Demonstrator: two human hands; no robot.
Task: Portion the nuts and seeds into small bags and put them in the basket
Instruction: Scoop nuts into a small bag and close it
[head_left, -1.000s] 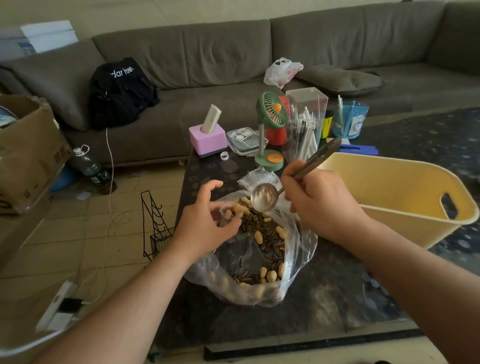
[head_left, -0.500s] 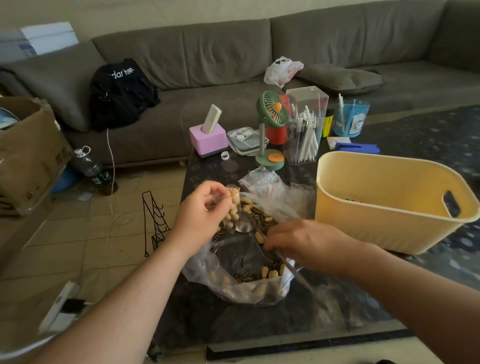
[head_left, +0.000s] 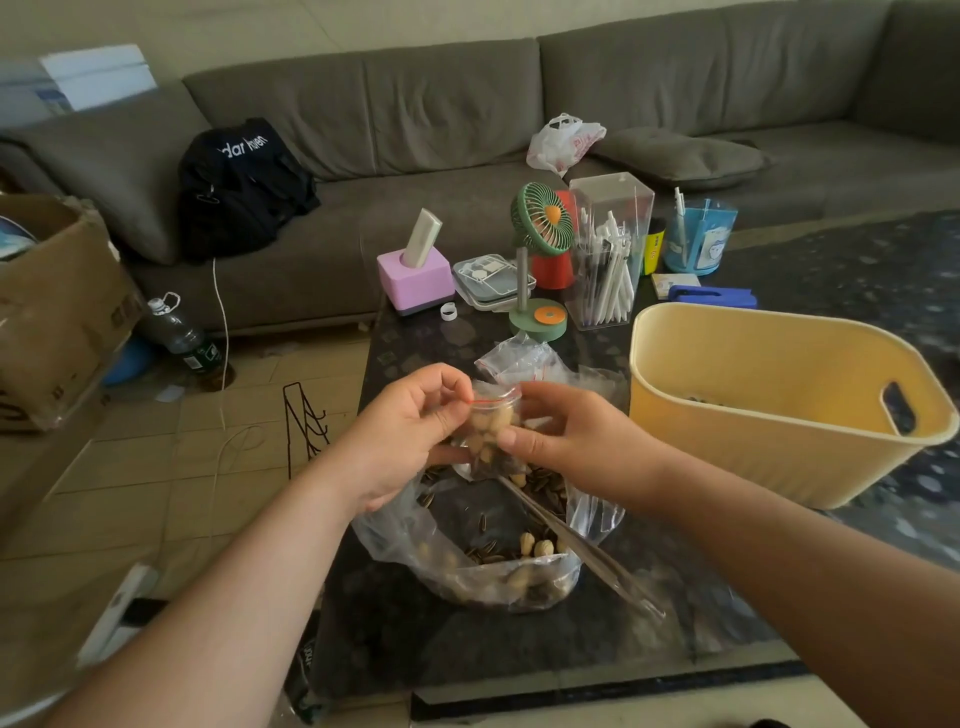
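Head view: left hand (head_left: 402, 434) and right hand (head_left: 566, 441) pinch crinkly clear zip bag (head_left: 488, 431).

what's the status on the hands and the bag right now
Both hands, left and right, pinch the small bag, filled, above the big nut bag. Basket right, path open.

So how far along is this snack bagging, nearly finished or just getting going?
Not nearly finished, I'd say. Something dark already lies in the yellow plastic basket, though I can't tell what. Now the left hand and right hand pinch a small clear zip bag of nuts and seeds, apparently sealing it. The big clear plastic bag still holds plenty, with the metal spoon resting in it.
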